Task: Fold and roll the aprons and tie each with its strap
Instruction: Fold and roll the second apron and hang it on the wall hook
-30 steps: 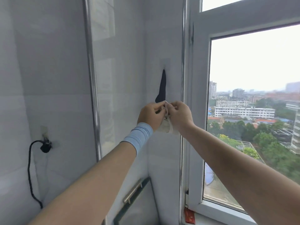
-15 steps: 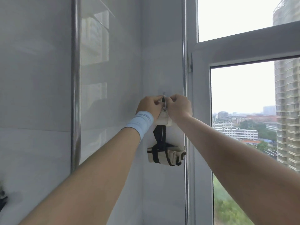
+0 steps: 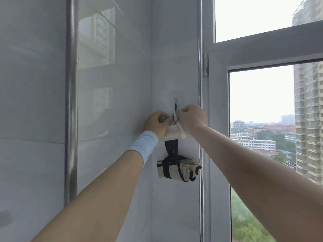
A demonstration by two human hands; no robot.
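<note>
A rolled beige apron (image 3: 177, 170) bound with a black strap (image 3: 172, 147) hangs against the tiled wall from a small wall hook (image 3: 175, 100). Above it, a second beige apron bundle (image 3: 174, 132) is held up at the hook. My left hand (image 3: 156, 123), with a light blue wristband, and my right hand (image 3: 190, 117) both grip the top of this bundle and its thin strap, fingers curled. The hands nearly touch just under the hook. How the strap sits on the hook is hidden by my fingers.
A vertical metal pipe (image 3: 70, 102) runs down the left wall. A second thin metal pipe (image 3: 201, 119) stands beside the white window frame (image 3: 218, 119) on the right. Buildings and trees show through the window.
The view has tilted up, so the hanging rolled apron came into sight below my hands. My hands stay together at the hook, holding the upper bundle slightly lower under the hook than before.
</note>
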